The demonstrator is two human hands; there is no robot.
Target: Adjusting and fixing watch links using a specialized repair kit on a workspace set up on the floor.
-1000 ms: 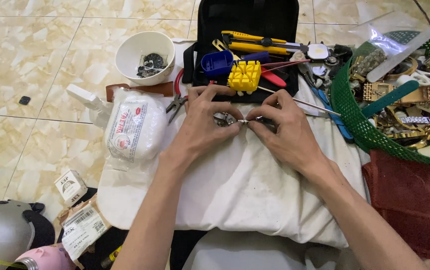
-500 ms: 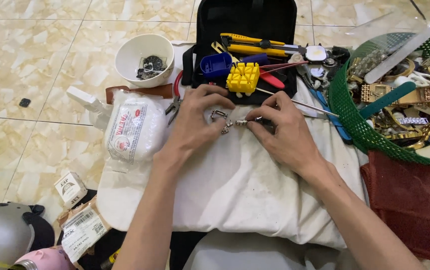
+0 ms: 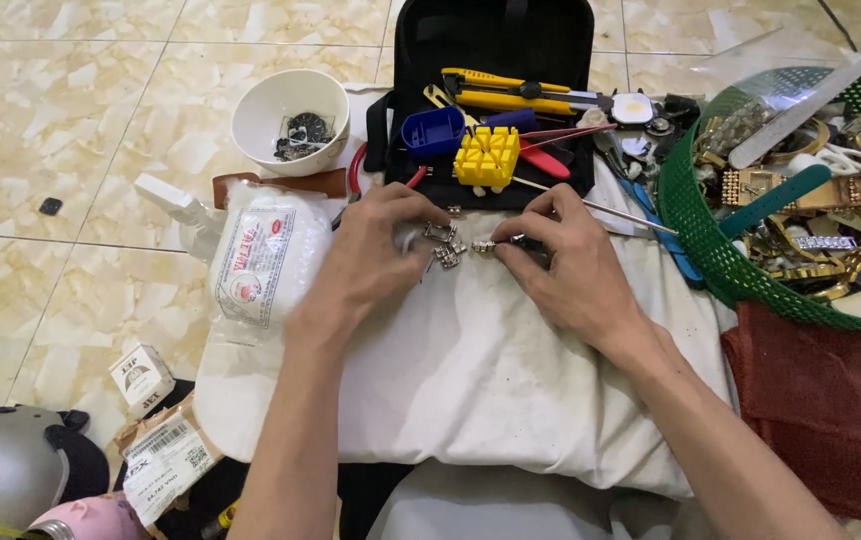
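Both hands pinch a metal watch band [image 3: 455, 243] near the white cloth's [image 3: 470, 380] far edge, left hand [image 3: 375, 250] steadying links, right hand [image 3: 560, 255] gripping the end piece.

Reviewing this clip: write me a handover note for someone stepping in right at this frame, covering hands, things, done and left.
Left hand: fingertips on a cluster of small metal band links on the white cloth.
Right hand: fingers pinch one end of a short metal link piece, which lies just right of the cluster.
Nearby: yellow holder block and blue block on the black tool case; white bowl with small dark parts; green basket of watch bands to the right.
Done: several links lie loose on the cloth.
Left: the two link pieces are apart, not joined; the tools lie untouched.
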